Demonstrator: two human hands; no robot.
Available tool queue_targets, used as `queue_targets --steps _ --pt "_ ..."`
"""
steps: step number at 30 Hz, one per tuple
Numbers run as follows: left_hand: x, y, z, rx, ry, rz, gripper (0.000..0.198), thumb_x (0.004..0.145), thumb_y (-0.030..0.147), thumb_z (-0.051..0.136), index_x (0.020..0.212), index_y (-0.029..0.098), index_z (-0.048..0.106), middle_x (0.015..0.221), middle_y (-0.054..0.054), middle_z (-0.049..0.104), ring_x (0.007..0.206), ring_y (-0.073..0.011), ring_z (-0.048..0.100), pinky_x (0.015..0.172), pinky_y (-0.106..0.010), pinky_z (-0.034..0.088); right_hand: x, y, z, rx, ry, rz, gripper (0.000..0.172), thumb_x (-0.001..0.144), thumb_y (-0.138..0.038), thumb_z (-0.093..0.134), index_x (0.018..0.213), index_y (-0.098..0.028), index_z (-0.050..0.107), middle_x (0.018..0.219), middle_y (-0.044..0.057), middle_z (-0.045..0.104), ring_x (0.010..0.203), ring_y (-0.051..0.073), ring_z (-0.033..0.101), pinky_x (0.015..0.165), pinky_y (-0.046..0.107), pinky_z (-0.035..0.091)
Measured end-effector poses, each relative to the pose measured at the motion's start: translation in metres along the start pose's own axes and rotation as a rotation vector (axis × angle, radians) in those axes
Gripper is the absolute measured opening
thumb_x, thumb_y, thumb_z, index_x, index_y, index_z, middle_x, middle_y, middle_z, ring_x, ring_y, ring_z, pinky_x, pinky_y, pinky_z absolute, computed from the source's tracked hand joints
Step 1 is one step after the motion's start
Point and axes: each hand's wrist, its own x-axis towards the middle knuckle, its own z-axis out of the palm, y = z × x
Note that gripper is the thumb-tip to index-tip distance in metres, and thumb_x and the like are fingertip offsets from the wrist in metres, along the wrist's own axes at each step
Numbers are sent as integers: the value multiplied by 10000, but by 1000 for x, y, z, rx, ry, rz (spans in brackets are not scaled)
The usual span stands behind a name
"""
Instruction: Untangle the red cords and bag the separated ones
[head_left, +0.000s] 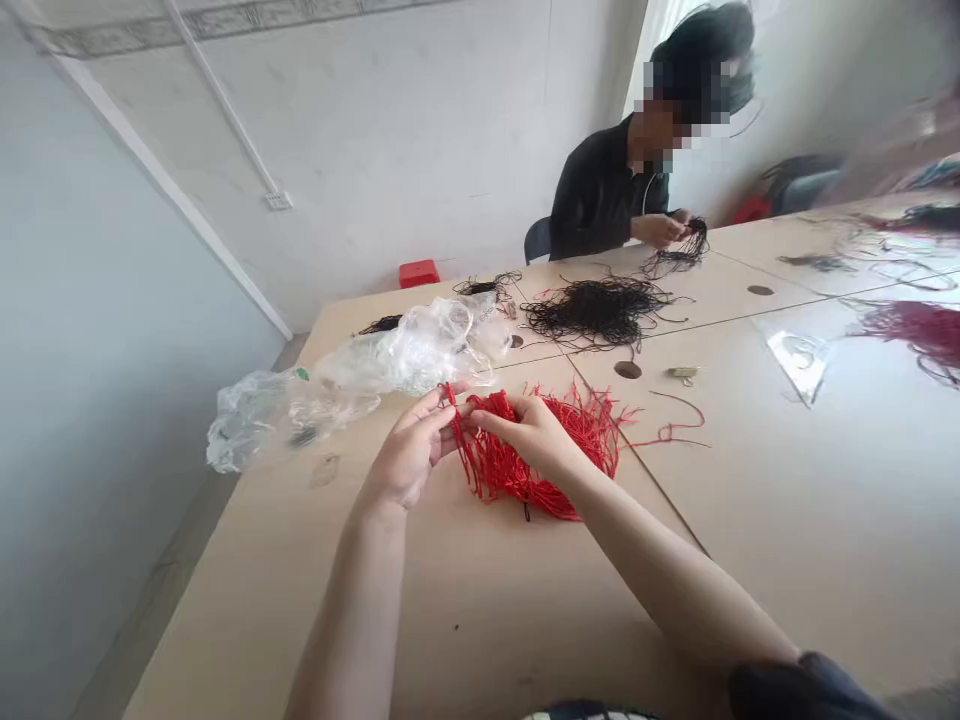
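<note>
Red cords (577, 450) lie in a loose bundle on the table in front of me, their thin ends fanned out to the right. My left hand (416, 445) is closed on a few red cords, which run between its thumb and fingers and hang down. Just right of it, my right hand (529, 425) grips the gathered top of more red cords, its thumb reaching toward the left hand. The fingertips of my right hand are partly hidden by the cords. A small black loop (526, 512) sticks out beneath the bundle.
Clear plastic bags (420, 345) lie beyond my left hand. Farther back are a pile of black cords (596, 310), a gold clip (682, 374) and a clear triangle ruler (796, 362). Across the table (247, 580) a person (607, 190) handles black cords. A red stool (418, 273) stands behind.
</note>
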Motion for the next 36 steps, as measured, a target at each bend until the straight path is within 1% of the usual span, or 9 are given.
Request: queue_targets --steps 7,12,15,18,21,23,26,30,36 --pt "-2 4 1 247 82 29 354 875 303 593 1205 176 584 1022 -96 735 958 -212 695 890 -347 499 7 6 -3 286 25 58 302 867 -445 568 733 -174 577 663 -7 571 601 109 502 597 247 378" --pt "-1 3 6 299 85 79 256 857 357 627 1008 151 638 1059 -96 714 921 -207 699 883 -349 512 7 7 -2 248 17 21 338 867 -427 575 652 -169 537 595 -29 495 552 87 432 553 236 322" --pt "1 1 5 239 118 80 232 890 388 569 880 156 583 972 -85 719 887 -199 699 843 -347 522 6 7 -1 224 14 45 332 864 -428 577 659 -170 535 600 -35 487 532 79 408 534 237 301" --pt "4 -3 1 250 163 121 180 902 353 544 933 176 532 873 -57 708 789 -168 685 783 -329 520 7 9 0 244 21 43 300 852 -436 592 712 -173 558 617 -39 483 537 81 404 524 237 294" --pt "5 -5 -3 347 198 217 225 906 286 535 1107 191 503 795 -21 671 696 -123 614 742 -289 491 9 13 2 286 39 33 276 844 -444 604 855 -168 624 660 -31 503 583 93 439 553 238 325" --pt "4 -5 -2 393 161 264 358 926 273 504 1272 201 448 766 -5 636 653 -107 549 707 -266 462 10 16 4 327 41 43 294 848 -450 600 909 -164 637 681 -24 519 607 98 457 584 242 346" --pt "1 -3 2 407 18 282 508 956 292 458 1437 232 307 749 6 593 624 -108 490 668 -264 433 10 19 8 413 -2 38 280 863 -448 586 856 -170 622 694 -17 539 618 99 459 609 246 354" --pt "-4 -2 8 495 -76 207 545 960 327 459 1473 293 279 730 14 552 635 -122 492 653 -278 428 9 19 10 490 -113 31 386 884 -466 561 631 -178 516 598 -18 498 571 103 451 609 260 361" --pt "-7 -2 8 546 -180 110 543 965 342 445 1480 316 272 823 -11 586 686 -137 544 668 -298 451 12 23 7 657 -115 132 327 867 -470 584 713 -187 529 539 -51 418 478 110 479 541 266 384"
